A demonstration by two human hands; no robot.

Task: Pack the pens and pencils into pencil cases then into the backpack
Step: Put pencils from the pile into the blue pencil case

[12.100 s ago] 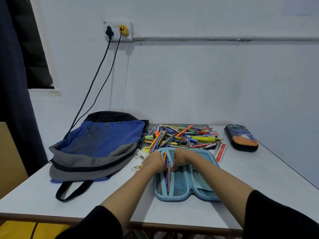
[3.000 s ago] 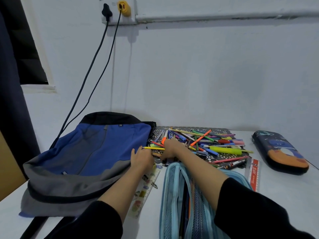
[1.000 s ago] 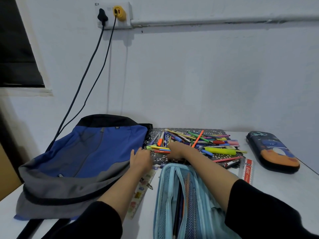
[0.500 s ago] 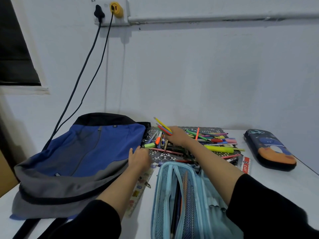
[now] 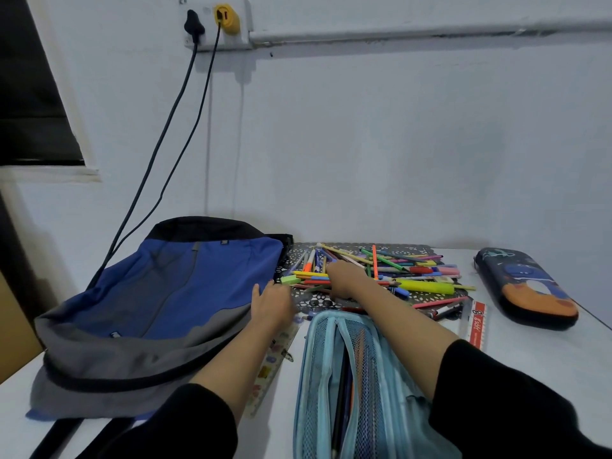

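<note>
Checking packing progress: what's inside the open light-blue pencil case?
Inside the light-blue pencil case, beside its mesh pocket, a few pens lie lengthwise; one dark and one orange show. The right arm covers the case's right side, so the full count is hidden.

The backpack (image 5: pixel 172 293) is showing blue, grey and black. The mesh pencil case (image 5: pixel 313 376) is looking pale blue.

A study corner in a plain room: a white table (image 5: pixel 530 359) against a bare painted wall (image 5: pixel 397 144), a socket (image 5: pixel 215 24) at eleven o'clock, a window (image 5: pixel 33 111) at nine, and a backpack (image 5: pixel 165 299) and pens (image 5: pixel 397 273) laid out.
</note>
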